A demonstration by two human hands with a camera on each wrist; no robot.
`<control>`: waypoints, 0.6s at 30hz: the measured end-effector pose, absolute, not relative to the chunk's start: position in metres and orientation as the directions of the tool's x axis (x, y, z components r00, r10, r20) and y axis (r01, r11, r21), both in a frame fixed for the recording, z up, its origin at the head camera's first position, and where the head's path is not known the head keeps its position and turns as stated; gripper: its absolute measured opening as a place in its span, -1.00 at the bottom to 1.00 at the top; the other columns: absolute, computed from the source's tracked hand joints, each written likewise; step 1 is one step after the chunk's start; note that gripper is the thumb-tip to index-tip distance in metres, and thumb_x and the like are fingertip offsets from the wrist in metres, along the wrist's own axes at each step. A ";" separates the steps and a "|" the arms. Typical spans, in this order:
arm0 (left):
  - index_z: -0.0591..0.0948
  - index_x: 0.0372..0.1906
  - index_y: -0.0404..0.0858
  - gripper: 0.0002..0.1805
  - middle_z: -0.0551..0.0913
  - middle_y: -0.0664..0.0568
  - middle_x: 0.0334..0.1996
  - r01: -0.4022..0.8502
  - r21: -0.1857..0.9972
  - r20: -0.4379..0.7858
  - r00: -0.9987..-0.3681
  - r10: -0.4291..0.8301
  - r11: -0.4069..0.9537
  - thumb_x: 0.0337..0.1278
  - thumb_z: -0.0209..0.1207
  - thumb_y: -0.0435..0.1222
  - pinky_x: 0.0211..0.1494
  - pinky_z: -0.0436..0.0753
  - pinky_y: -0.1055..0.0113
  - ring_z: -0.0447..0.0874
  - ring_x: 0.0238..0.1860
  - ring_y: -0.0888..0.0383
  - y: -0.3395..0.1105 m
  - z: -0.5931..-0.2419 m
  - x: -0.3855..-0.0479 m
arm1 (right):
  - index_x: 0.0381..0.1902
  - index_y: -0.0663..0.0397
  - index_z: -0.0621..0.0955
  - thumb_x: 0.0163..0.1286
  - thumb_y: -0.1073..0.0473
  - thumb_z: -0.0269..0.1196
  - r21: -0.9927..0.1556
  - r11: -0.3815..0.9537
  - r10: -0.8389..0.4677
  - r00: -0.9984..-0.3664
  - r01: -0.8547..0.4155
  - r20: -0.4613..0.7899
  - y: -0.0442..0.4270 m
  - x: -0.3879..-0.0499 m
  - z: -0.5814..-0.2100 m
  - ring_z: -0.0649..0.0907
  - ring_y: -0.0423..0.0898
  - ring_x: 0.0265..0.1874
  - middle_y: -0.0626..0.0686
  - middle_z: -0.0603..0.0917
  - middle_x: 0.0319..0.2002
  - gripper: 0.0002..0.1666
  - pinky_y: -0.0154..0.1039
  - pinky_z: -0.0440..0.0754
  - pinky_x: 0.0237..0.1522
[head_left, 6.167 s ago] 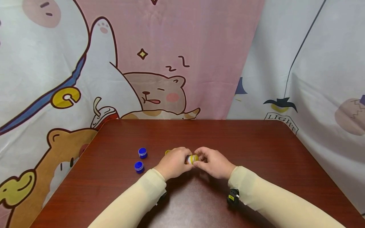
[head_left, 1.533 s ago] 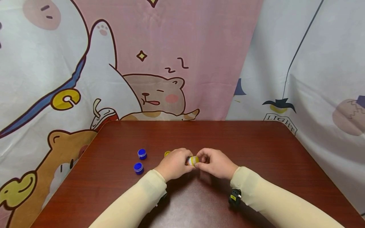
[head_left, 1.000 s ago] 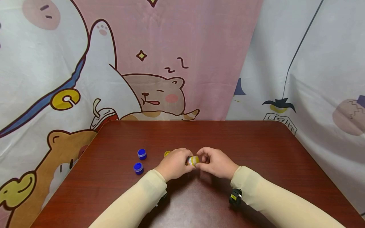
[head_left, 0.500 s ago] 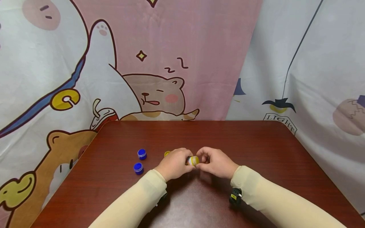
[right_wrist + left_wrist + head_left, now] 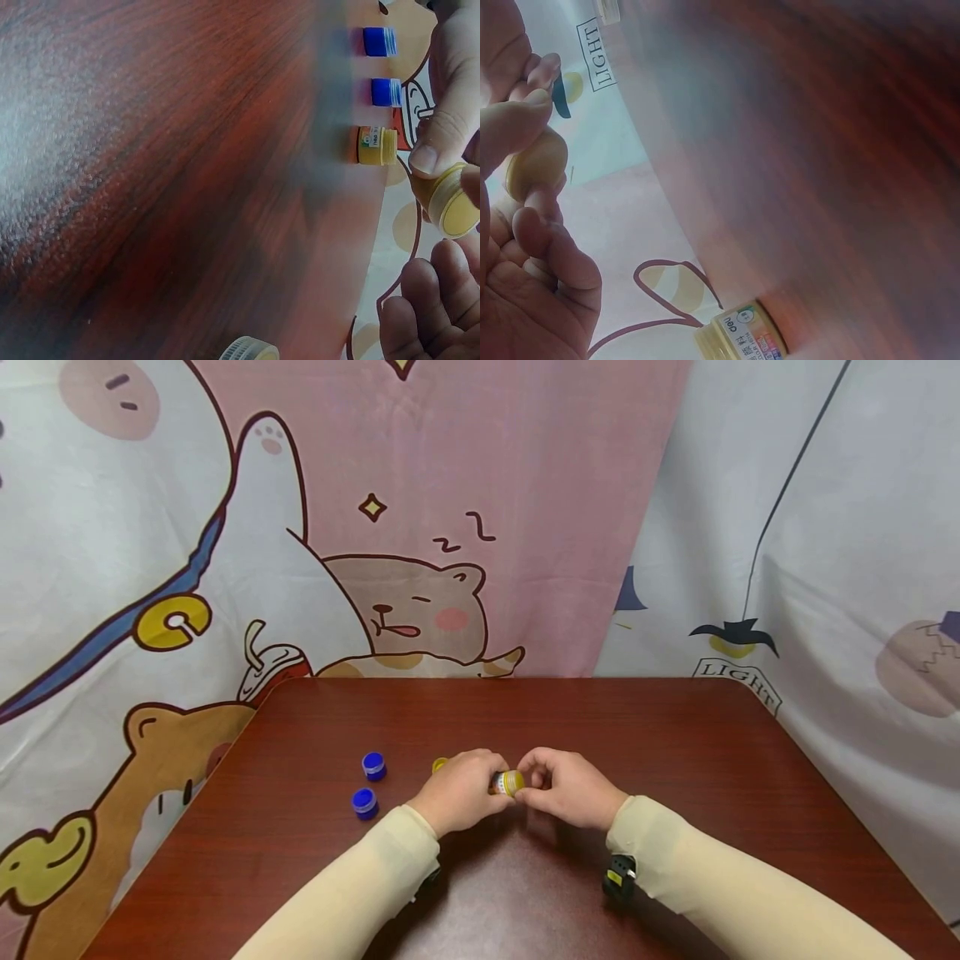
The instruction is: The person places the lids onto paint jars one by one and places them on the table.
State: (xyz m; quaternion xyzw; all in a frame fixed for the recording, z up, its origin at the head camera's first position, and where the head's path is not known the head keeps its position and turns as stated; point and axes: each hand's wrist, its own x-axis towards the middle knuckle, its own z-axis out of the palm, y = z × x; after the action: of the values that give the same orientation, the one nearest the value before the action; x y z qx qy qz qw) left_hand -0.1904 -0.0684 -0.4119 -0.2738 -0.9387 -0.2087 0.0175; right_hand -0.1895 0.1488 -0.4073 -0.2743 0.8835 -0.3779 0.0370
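My left hand (image 5: 459, 789) grips a small yellow paint jar (image 5: 507, 782) on its side, the capped-looking end facing right. The left thumb lies across the jar (image 5: 544, 161) in the left wrist view. My right hand (image 5: 572, 789) is at that end, thumb and curled fingers about its rim. The right thumb covers part of the yellow round end in the right wrist view; whether the lid turns is not clear. Another yellow paint jar (image 5: 376, 145) with a printed label stands on the table, mostly behind the left hand in the head view.
Two blue paint jars (image 5: 373, 766) (image 5: 365, 803) stand left of the hands on the brown table (image 5: 675, 735). A clear ridged cap or capped jar (image 5: 251, 349) shows at the bottom of the right wrist view, hidden in the head view. A printed curtain (image 5: 555, 527) hangs behind.
My left hand keeps hold of the yellow paint jar in nearly the same place. The right fingers shift slightly about its end, showing more of the jar's end than several seconds ago.
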 end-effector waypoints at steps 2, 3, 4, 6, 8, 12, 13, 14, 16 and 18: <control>0.71 -0.17 -0.10 -0.72 0.65 0.21 -0.31 0.520 0.383 0.146 -0.850 0.506 0.763 0.18 0.49 -0.06 -0.16 0.58 0.38 0.56 -0.32 0.30 -0.068 -0.412 -0.190 | -0.14 -0.02 0.66 0.32 0.10 0.49 -0.685 0.574 -0.507 -0.852 -0.449 0.134 0.148 -0.189 -0.407 0.48 -0.29 -0.57 -0.13 0.57 -0.45 -0.75 -0.36 0.44 -0.50; 0.71 -0.16 -0.10 -0.72 0.65 0.21 -0.31 0.520 0.384 0.145 -0.850 0.506 0.763 0.19 0.49 -0.06 -0.16 0.58 0.38 0.56 -0.32 0.30 -0.068 -0.412 -0.190 | -0.14 -0.01 0.66 0.33 0.08 0.48 -0.685 0.577 -0.505 -0.853 -0.444 0.128 0.149 -0.189 -0.407 0.47 -0.29 -0.58 -0.13 0.56 -0.45 -0.75 -0.36 0.44 -0.50; 0.71 -0.16 -0.10 -0.72 0.65 0.20 -0.31 0.520 0.384 0.146 -0.850 0.506 0.763 0.19 0.49 -0.06 -0.16 0.59 0.38 0.56 -0.31 0.30 -0.068 -0.411 -0.190 | -0.13 -0.01 0.66 0.33 0.08 0.48 -0.687 0.580 -0.503 -0.855 -0.438 0.121 0.149 -0.189 -0.407 0.48 -0.29 -0.59 -0.13 0.56 -0.46 -0.75 -0.36 0.44 -0.51; 0.71 -0.16 -0.10 -0.73 0.65 0.20 -0.31 0.521 0.385 0.149 -0.850 0.506 0.762 0.19 0.49 -0.06 -0.15 0.59 0.38 0.56 -0.31 0.30 -0.068 -0.412 -0.190 | -0.10 -0.02 0.65 0.33 0.10 0.48 -0.694 0.578 -0.505 -0.856 -0.429 0.108 0.149 -0.189 -0.407 0.48 -0.28 -0.59 -0.12 0.57 -0.46 -0.74 -0.36 0.45 -0.51; 0.71 -0.16 -0.10 -0.73 0.65 0.21 -0.31 0.521 0.384 0.151 -0.850 0.504 0.763 0.19 0.49 -0.06 -0.15 0.60 0.38 0.56 -0.31 0.30 -0.068 -0.412 -0.190 | -0.07 -0.03 0.65 0.32 0.13 0.50 -0.701 0.571 -0.510 -0.854 -0.428 0.105 0.149 -0.189 -0.407 0.50 -0.28 -0.58 -0.12 0.57 -0.45 -0.71 -0.37 0.47 -0.49; 0.71 -0.17 -0.10 -0.73 0.65 0.21 -0.31 0.523 0.383 0.156 -0.849 0.505 0.761 0.19 0.49 -0.06 -0.15 0.60 0.38 0.56 -0.31 0.30 -0.068 -0.413 -0.190 | -0.09 -0.03 0.65 0.29 0.16 0.51 -0.699 0.565 -0.516 -0.849 -0.439 0.116 0.149 -0.190 -0.407 0.50 -0.28 -0.56 -0.12 0.57 -0.44 -0.70 -0.36 0.47 -0.48; 0.71 -0.17 -0.10 -0.73 0.65 0.21 -0.31 0.524 0.381 0.156 -0.849 0.505 0.762 0.19 0.49 -0.06 -0.15 0.60 0.38 0.56 -0.31 0.30 -0.068 -0.413 -0.190 | -0.10 -0.03 0.65 0.30 0.15 0.51 -0.695 0.569 -0.514 -0.850 -0.439 0.117 0.149 -0.190 -0.407 0.50 -0.28 -0.57 -0.13 0.57 -0.45 -0.72 -0.36 0.47 -0.48; 0.71 -0.17 -0.10 -0.73 0.65 0.21 -0.31 0.525 0.382 0.156 -0.848 0.506 0.761 0.19 0.49 -0.06 -0.15 0.60 0.38 0.56 -0.31 0.30 -0.068 -0.413 -0.190 | -0.12 -0.02 0.65 0.31 0.13 0.50 -0.692 0.573 -0.512 -0.851 -0.440 0.117 0.149 -0.190 -0.407 0.49 -0.28 -0.57 -0.13 0.57 -0.45 -0.73 -0.36 0.46 -0.49; 0.71 -0.17 -0.10 -0.73 0.65 0.21 -0.31 0.526 0.381 0.156 -0.847 0.508 0.760 0.19 0.48 -0.06 -0.15 0.60 0.38 0.56 -0.31 0.30 -0.068 -0.413 -0.190 | -0.13 0.00 0.65 0.32 0.10 0.49 -0.689 0.578 -0.509 -0.853 -0.438 0.115 0.149 -0.190 -0.408 0.48 -0.28 -0.60 -0.13 0.57 -0.47 -0.74 -0.35 0.45 -0.51; 0.71 -0.16 -0.10 -0.73 0.65 0.21 -0.31 0.525 0.382 0.154 -0.847 0.508 0.760 0.20 0.48 -0.06 -0.16 0.60 0.39 0.56 -0.31 0.31 -0.068 -0.413 -0.190 | -0.13 0.00 0.65 0.34 0.09 0.49 -0.692 0.578 -0.507 -0.855 -0.432 0.111 0.150 -0.189 -0.408 0.48 -0.29 -0.61 -0.13 0.56 -0.48 -0.74 -0.35 0.45 -0.52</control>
State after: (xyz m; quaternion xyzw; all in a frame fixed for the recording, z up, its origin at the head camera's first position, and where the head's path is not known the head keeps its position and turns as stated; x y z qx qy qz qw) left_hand -0.1904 -0.0684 -0.4130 -0.2755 -0.9379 -0.2097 0.0208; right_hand -0.1894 0.1495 -0.4080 -0.2646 0.8869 -0.3753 0.0495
